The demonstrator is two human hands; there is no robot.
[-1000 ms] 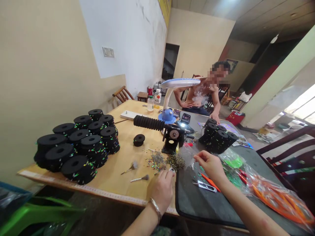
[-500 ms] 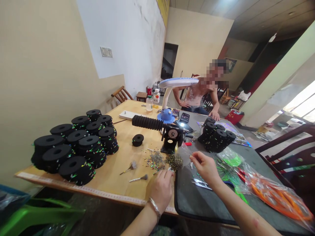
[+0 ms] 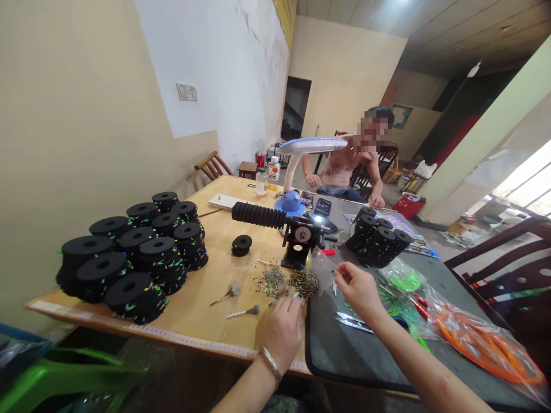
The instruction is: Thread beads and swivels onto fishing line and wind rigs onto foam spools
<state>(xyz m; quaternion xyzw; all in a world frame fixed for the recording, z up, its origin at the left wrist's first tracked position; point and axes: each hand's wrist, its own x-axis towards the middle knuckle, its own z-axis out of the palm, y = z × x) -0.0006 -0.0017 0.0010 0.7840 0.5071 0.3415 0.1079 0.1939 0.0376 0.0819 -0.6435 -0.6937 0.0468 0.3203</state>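
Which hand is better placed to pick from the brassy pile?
Likely the left hand: its fingertips rest beside the brassy pile; the right hand hovers pinched over the grey mat, farther off.

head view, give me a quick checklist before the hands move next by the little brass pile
1. Left hand at the brass pile, fingertips at its near edge: ok.
2. Right hand hovers above the grey mat, fingertips pinched; what they hold: cannot tell.
3. Black vise upright behind the pile, clear of both hands: ok.
4. Metal snips lie on the mat close under the right wrist, could snag: not ok.
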